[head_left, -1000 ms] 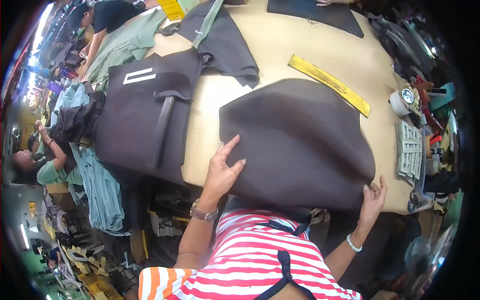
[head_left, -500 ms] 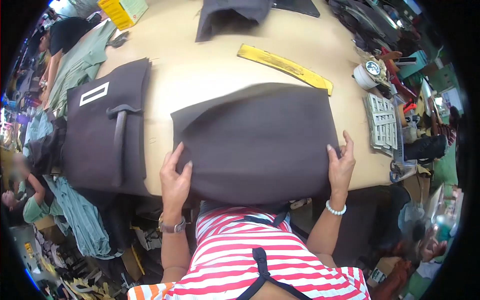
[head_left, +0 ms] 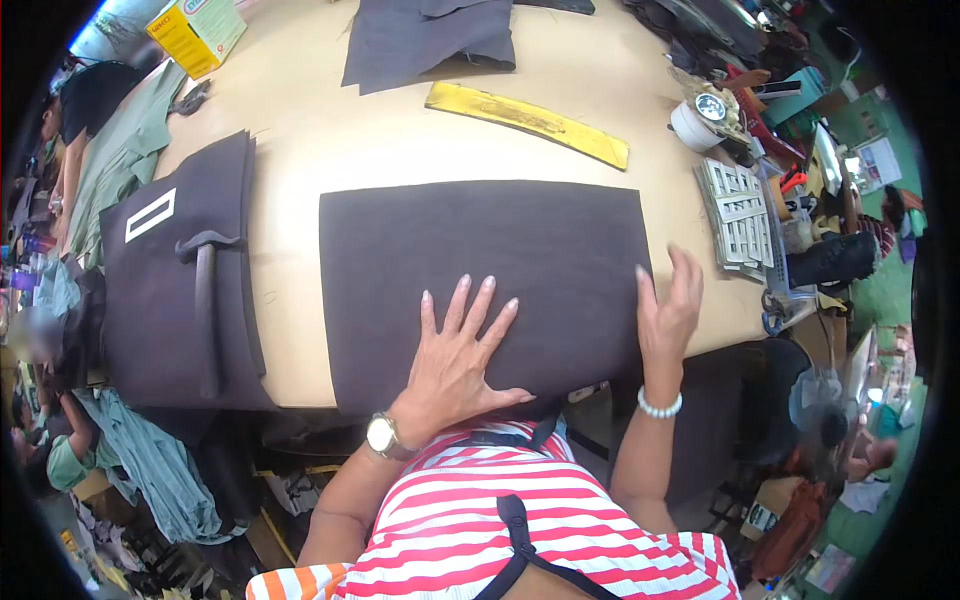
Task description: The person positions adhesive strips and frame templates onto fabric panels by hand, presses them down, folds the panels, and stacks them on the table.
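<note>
A dark rectangular piece of fabric (head_left: 480,230) lies flat on the table in front of me, its near edge reaching the table's front edge. My left hand (head_left: 458,355) rests on it, palm down with the fingers spread. At the fabric's right edge is my right hand (head_left: 670,310), raised on its side with thumb and fingers apart, holding nothing. Left of this piece, a stack of dark fabric (head_left: 150,310) carries a hammer (head_left: 206,310) and a white rectangular frame (head_left: 150,215).
Beyond the fabric lies a yellow strip-shaped template (head_left: 530,125), with more dark cloth (head_left: 430,45) behind it. At the right stand a white tape roll (head_left: 697,125) and pale slotted templates (head_left: 738,215). A yellow box (head_left: 197,38) stands far left.
The fabric, lifted and bowed before, now lies flat. My left hand has gone from its left edge onto its middle, fingers spread. My right hand has let go of the right edge.
</note>
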A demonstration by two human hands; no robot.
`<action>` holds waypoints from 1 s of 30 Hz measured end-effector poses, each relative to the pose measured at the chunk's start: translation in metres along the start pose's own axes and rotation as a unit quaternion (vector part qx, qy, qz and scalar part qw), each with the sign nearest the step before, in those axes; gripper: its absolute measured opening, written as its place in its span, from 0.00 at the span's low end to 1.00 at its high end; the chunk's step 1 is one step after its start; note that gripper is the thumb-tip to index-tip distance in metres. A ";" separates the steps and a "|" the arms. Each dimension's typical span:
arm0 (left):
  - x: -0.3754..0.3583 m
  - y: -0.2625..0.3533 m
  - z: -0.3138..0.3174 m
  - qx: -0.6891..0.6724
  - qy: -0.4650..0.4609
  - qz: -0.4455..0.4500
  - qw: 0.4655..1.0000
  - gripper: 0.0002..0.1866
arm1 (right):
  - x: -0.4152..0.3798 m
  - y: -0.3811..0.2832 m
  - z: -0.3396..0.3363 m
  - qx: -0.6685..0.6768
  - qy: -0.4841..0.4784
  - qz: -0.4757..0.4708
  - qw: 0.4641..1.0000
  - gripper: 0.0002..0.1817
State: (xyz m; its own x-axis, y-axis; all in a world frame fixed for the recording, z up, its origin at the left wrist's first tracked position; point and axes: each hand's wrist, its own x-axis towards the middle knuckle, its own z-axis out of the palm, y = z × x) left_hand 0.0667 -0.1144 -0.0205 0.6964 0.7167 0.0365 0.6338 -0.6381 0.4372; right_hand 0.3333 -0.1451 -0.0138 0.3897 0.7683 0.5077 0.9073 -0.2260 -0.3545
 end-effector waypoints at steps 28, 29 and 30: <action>0.006 0.007 0.015 0.011 -0.016 0.047 0.999 0.45 | 0.154 -0.116 0.069 0.284 -0.085 -0.135 0.946 0.10; 0.005 0.009 0.018 0.006 -0.015 0.053 0.998 0.45 | 0.147 -0.124 0.048 0.284 -0.112 -0.148 0.941 0.10; 0.004 0.010 0.020 0.000 -0.013 0.058 0.998 0.45 | 0.137 -0.130 0.034 0.285 -0.140 -0.162 0.935 0.09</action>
State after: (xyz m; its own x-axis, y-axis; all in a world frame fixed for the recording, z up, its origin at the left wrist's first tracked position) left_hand 0.0824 -0.1236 -0.0339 0.7741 0.6298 0.0635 0.5478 -0.7168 0.4313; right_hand 0.2635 0.0096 0.0747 -0.0191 0.8856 0.4641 0.7089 0.3394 -0.6183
